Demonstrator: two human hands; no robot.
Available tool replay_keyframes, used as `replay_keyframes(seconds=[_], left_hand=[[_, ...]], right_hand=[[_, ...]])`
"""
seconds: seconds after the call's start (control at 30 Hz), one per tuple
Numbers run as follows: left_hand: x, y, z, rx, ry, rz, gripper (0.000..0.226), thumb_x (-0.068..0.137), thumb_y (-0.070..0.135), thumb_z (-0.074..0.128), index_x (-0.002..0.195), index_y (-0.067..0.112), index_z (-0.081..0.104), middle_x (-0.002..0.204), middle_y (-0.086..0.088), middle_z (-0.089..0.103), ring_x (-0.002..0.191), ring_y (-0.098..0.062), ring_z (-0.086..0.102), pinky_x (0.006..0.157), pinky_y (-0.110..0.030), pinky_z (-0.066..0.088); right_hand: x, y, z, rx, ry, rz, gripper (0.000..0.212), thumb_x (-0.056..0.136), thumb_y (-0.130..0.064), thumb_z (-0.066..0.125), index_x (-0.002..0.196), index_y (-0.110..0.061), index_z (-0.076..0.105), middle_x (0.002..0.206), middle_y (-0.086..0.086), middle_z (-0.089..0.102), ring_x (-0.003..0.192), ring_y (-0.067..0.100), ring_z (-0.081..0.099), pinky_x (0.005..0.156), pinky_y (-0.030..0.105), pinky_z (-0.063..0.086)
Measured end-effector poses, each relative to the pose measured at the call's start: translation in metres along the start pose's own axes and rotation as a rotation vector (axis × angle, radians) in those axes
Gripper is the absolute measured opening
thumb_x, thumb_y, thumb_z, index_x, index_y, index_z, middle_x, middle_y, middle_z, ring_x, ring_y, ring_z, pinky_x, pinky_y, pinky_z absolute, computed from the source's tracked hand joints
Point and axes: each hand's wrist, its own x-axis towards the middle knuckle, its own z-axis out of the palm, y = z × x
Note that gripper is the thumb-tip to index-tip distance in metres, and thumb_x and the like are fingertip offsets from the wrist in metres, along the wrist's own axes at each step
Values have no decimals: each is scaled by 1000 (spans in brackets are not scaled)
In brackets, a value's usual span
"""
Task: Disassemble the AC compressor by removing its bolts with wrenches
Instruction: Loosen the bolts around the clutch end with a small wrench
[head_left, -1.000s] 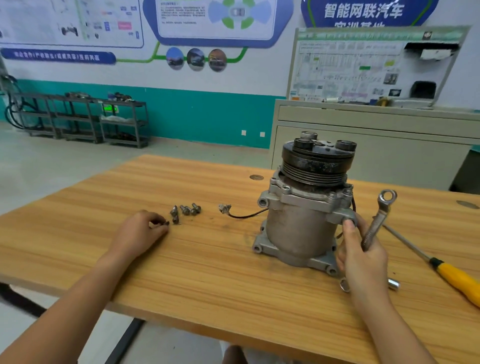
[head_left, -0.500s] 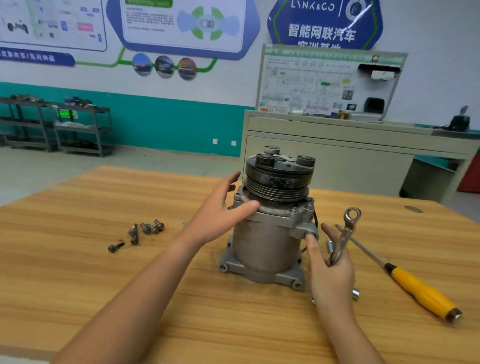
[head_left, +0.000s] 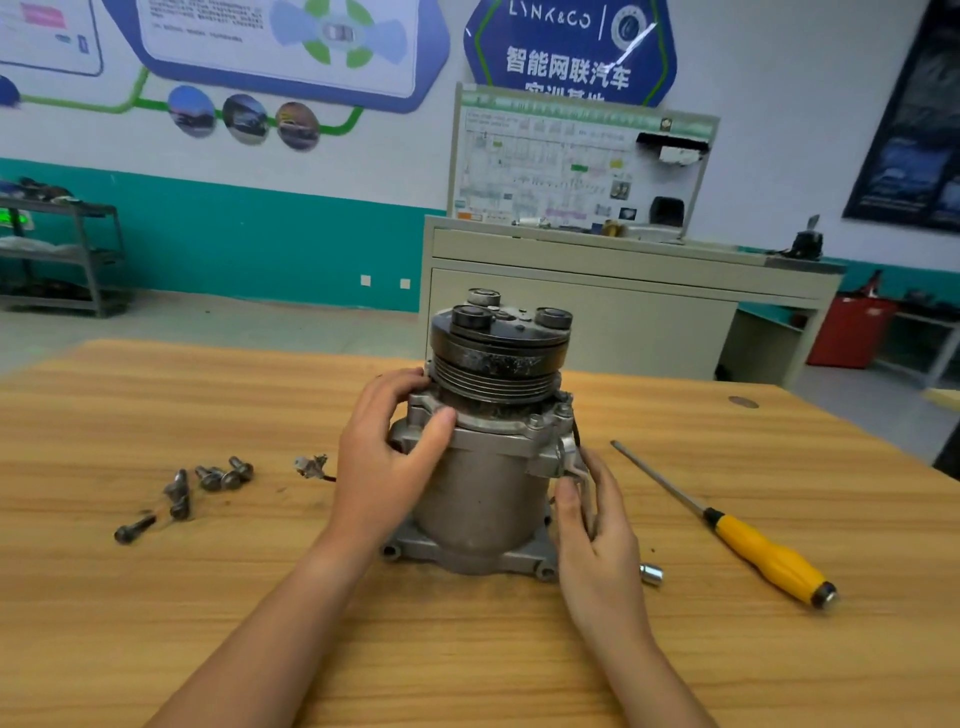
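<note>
The AC compressor (head_left: 491, 501) stands upright on the wooden table (head_left: 467, 649), black pulley (head_left: 496, 358) on top. My left hand (head_left: 384, 467) wraps the housing's upper left, thumb on the front flange. My right hand (head_left: 602, 530) sits against the lower right side and holds a metal wrench (head_left: 577, 475). Only the wrench's upper end shows, beside the compressor's right mounting ear; the rest is hidden in my palm. Several removed bolts (head_left: 208, 480) lie loose on the table to the left.
A screwdriver with a yellow handle (head_left: 769, 558) lies diagonally at the right. A small socket (head_left: 652, 575) rests behind my right wrist. The compressor's wire plug (head_left: 310, 464) lies left of my left hand. A grey cabinet (head_left: 623, 312) stands behind the table.
My left hand left the bolts, crossed to the compressor and closed around its housing. My right hand lowered the wrench along the compressor's right side. The view moved closer.
</note>
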Motion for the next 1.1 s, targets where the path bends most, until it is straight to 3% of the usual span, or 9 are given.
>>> replay_keyframes(seconds=[0.1,0.27,0.37,0.53,0.63,0.73,0.87,0.97,1.1], left_hand=[[-3,-3,-4,-29,-9,20,34,79,44,49,110,33,54,115,22,53,109,10,49,91,-8,38],[-10,-9,-4,23,62,6,37,79,45,48,109,24,53,104,17,54,97,5,52,84,-15,44],[-10,-8,-5,-35,110,-78,23,82,46,39,91,30,53,90,11,58,86,-4,55,76,-31,48],[-8,-7,-9,-67,149,-96,26,88,30,38,72,28,59,74,8,60,72,-1,55,61,-16,44],[-7,-9,-11,-158,194,-118,35,94,13,39,69,23,61,70,9,64,67,2,59,60,-8,44],[-6,-9,-14,-182,219,-115,35,92,18,38,67,23,63,63,12,66,64,1,60,60,-9,45],[-6,-5,-15,-201,232,-74,37,85,34,40,60,14,58,56,1,60,56,-5,55,54,-13,43],[-10,-1,-15,-151,219,-11,43,85,33,39,57,2,48,53,-17,48,52,-21,44,47,-32,35],[-10,1,-15,-119,205,-40,35,84,35,40,61,11,51,57,-6,52,57,-16,48,51,-23,35]], right_hand=[[-2,-7,-8,66,-21,132,52,72,-64,36,110,-33,53,85,-17,52,78,-1,49,64,9,39],[-9,-29,-33,136,-112,383,34,89,-54,33,93,-32,58,44,-4,32,33,4,29,31,17,22],[-12,-42,-43,127,-59,289,35,95,-46,29,99,-32,61,41,-4,34,31,4,28,31,17,22],[-8,-56,-55,-177,-138,42,30,96,-24,42,91,-49,58,41,-9,39,39,0,37,39,9,28],[-7,-62,-57,-487,-140,-185,29,92,-28,43,101,-54,53,47,-19,51,51,-2,50,47,12,36],[-3,-70,-59,-838,-92,-309,32,91,-40,37,117,-46,54,53,-11,53,55,11,53,53,30,41],[4,-79,-64,-1182,-91,-423,44,92,-52,20,135,-49,31,73,-12,55,72,15,58,53,28,37],[10,-87,-64,-1376,-161,-476,46,94,-50,15,140,-47,17,79,-10,51,77,15,58,56,27,39],[19,-96,-66,-1540,-291,-529,48,97,-45,14,145,-38,8,75,-6,42,69,16,49,55,26,36]])
